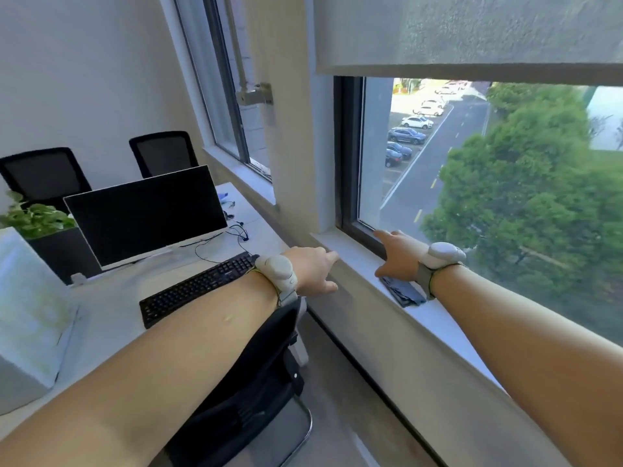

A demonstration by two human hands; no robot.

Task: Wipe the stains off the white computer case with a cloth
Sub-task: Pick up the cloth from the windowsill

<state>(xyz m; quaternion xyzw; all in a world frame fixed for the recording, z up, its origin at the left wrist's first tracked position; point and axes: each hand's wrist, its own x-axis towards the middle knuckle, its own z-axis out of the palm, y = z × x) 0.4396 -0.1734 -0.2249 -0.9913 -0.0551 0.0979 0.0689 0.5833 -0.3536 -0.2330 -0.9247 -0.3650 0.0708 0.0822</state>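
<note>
A dark folded cloth lies on the white window sill. My right hand is stretched out flat over the far end of the cloth, its fingers straight and reaching toward the window frame. My left hand hangs in the air just left of the sill's edge, fingers extended and holding nothing. The white computer case stands on the desk at the far left, its glossy side panel facing me.
A white desk carries a black keyboard, a dark monitor and a potted plant. A black office chair stands under my left arm, between desk and wall. Two more chairs sit behind the desk.
</note>
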